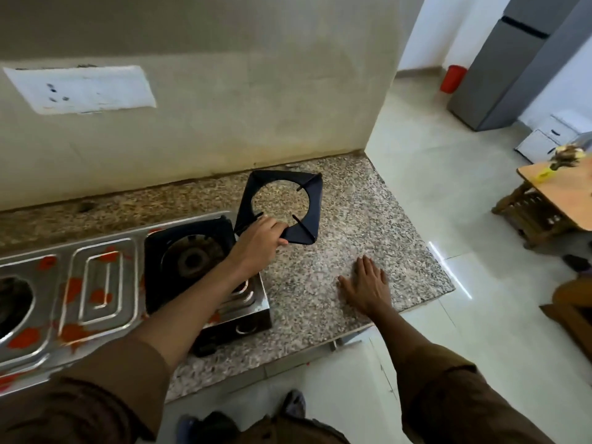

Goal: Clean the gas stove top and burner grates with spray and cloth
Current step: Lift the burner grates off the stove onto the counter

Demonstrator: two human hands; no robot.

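While its fingers curl over the near-left edge of the black burner grate [282, 206], the left hand [256, 241] holds that grate closed in its grasp, the grate lying on the speckled granite counter [368, 219] just beyond and to the right of the hand. Directly below the wrist sits the steel gas stove [105, 283], its right burner [192, 259] bare of any grate and just left of the grip. Farther left from the grip, red splatters [73, 290] mark the stove's top. To the right of the grip and nearer the person, the right hand [368, 288] lies flat and spread on the counter, holding nothing. Well apart to the far right stands a wooden table [557, 193].
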